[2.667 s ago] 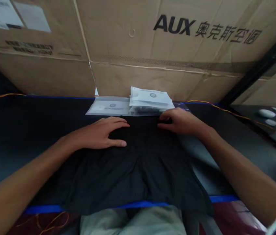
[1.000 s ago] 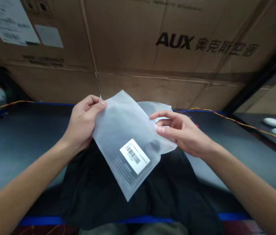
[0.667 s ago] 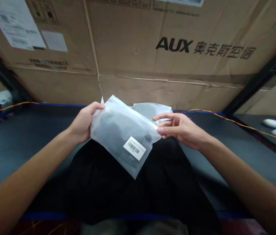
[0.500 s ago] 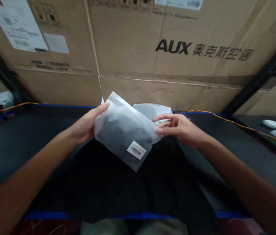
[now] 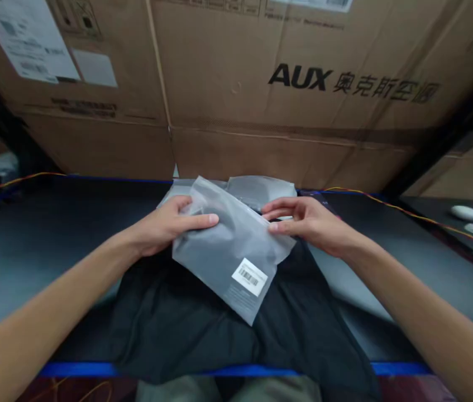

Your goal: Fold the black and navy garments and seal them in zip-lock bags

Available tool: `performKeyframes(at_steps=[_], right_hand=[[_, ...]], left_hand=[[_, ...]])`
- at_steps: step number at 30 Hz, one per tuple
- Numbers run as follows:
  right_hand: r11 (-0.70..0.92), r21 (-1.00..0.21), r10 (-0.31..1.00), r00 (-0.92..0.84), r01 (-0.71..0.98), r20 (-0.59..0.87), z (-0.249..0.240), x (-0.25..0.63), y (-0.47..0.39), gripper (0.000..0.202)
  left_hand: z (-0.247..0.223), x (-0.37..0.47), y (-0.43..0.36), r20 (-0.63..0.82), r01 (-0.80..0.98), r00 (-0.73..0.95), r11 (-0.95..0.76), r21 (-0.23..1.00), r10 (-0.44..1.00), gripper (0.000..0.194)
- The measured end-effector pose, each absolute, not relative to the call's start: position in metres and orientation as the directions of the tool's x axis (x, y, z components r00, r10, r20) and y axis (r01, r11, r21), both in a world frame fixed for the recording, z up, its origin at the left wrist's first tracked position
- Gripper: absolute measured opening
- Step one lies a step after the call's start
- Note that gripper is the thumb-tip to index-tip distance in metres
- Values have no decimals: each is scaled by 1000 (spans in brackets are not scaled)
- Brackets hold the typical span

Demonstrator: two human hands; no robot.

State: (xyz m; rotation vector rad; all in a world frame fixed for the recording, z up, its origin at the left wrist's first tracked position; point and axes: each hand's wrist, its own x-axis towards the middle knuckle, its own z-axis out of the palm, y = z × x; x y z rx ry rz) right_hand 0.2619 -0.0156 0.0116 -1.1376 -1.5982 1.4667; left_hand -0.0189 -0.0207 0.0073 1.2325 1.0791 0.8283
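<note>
A frosted plastic bag (image 5: 228, 245) with a white barcode label (image 5: 249, 276) hangs tilted between my two hands. My left hand (image 5: 181, 223) grips its left side, thumb lying across the front. At the bag's upper right edge, my right hand (image 5: 292, 218) pinches the plastic between thumb and fingers. Something dark shows faintly through the bag near my left thumb. Below and behind it, a black cloth (image 5: 202, 329) is spread over the dark surface and its front edge. More frosted bags (image 5: 257, 187) lie behind my hands.
A large cardboard box (image 5: 219, 72) stands across the back. The dark shelf surface (image 5: 52, 234) has a blue front edge. Black posts rise on both sides. A yellow and red wire (image 5: 387, 205) runs along the back, and white oval objects (image 5: 466, 213) lie at the right.
The bag has moved down and slightly right. My left hand has shifted lower and inward, its thumb now across the bag's front. The dark shape inside shows less.
</note>
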Motion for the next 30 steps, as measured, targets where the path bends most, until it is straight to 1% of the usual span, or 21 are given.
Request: performKeyframes(at_steps=[2, 6, 9, 13, 22, 26, 30], right_hand=[[-27, -987, 921, -380, 159, -87, 12, 260, -17, 43], [-70, -984, 917, -379, 161, -127, 11, 258, -19, 44], [-116, -981, 897, -408, 157, -171, 11, 257, -20, 44], [-141, -985, 888, -428, 95, -168, 12, 254, -23, 41], [-212, -977, 854, -483, 15, -193, 6, 247, -26, 38], [-240, -971, 846, -486, 17, -218, 6, 245, -25, 40], [-245, -969, 837, -501, 14, -219, 8, 242, -24, 41]], left_hand=[[4, -14, -24, -184, 78, 334, 167, 983, 925, 30], [-2, 2, -34, -172, 84, 438, 151, 985, 882, 27], [-7, 16, -43, -172, 78, 504, 154, 985, 846, 25], [-13, 28, -52, -184, 82, 530, 166, 983, 828, 29], [-26, 38, -53, -90, 14, 612, 103, 995, 785, 27], [-31, 40, -51, -52, 4, 658, 67, 998, 751, 26], [-33, 39, -49, -37, -18, 677, 67, 998, 735, 28]])
